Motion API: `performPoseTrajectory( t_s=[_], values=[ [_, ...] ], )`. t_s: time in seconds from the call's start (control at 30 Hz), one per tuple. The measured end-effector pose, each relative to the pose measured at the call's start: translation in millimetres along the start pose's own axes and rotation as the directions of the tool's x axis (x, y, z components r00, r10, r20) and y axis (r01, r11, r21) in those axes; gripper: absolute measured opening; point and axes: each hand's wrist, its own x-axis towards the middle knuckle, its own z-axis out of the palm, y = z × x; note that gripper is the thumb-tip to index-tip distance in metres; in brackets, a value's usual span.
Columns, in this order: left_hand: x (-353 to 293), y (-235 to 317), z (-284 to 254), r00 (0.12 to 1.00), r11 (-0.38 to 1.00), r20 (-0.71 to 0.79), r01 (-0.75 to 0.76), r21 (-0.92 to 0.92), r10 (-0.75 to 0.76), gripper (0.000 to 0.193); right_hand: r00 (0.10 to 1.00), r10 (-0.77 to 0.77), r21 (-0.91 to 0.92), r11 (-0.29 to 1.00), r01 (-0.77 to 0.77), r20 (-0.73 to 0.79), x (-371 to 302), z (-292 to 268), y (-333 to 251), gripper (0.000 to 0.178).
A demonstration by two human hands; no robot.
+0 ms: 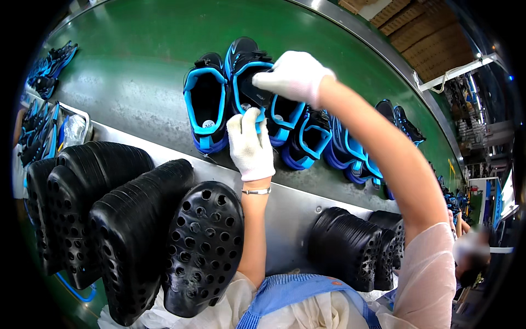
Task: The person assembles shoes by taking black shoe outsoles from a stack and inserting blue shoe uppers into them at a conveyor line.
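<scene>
In a white knit glove, my left hand (251, 145) grips the heel of a black sneaker (241, 52) with bright blue lining. Above the same shoe's opening is my right hand (296, 77), gloved too, its fingers closed on a thin black insole (257, 92) that is partly inside the shoe. Just left stands another black-and-blue sneaker (205, 104), a small round label showing inside its heel. Several matching sneakers (312, 140) line up to the right, the nearest partly covered by my right hand.
The shoes stand on a green belt (137, 49) beside a metal ledge (290, 219). Stacks of black perforated soles or insoles (131, 219) lean at the near left, with another stack (345, 247) at the near right. At the left edge are more shoe parts (52, 66); a co-worker (471, 252) is at far right.
</scene>
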Motion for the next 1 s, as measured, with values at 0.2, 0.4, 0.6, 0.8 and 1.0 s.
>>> performPoseTrajectory(
  t_s=[0.2, 0.4, 0.6, 0.8, 1.0],
  values=[
    [6, 0, 1, 0.998, 0.997, -0.038, 0.05, -0.058, -0.052, 0.032, 0.983, -0.151, -0.397, 0.913, 0.097, -0.108, 20, 54, -33, 0.019],
    [8, 3, 3, 0.997, 0.993, -0.038, 0.066, -0.093, -0.07, 0.028, 0.979, -0.148, -0.487, 0.871, 0.061, -0.142, 48, 50, -37, 0.016],
    [8, -7, 6, 0.999, 1.0, -0.043, 0.021, -0.017, -0.022, 0.024, 0.949, -0.21, -0.404, 0.909, 0.101, -0.236, 57, 55, -27, 0.018],
    [14, -1, 3, 0.999, 1.0, -0.037, -0.018, 0.018, 0.019, 0.02, 0.96, -0.21, -0.379, 0.917, 0.126, -0.188, 52, 50, -28, 0.02],
    [8, 4, 6, 0.997, 0.999, -0.062, -0.043, 0.028, 0.045, 0.03, 0.977, -0.153, -0.112, 0.984, 0.137, -0.15, 42, 35, -12, 0.025]
  ],
)
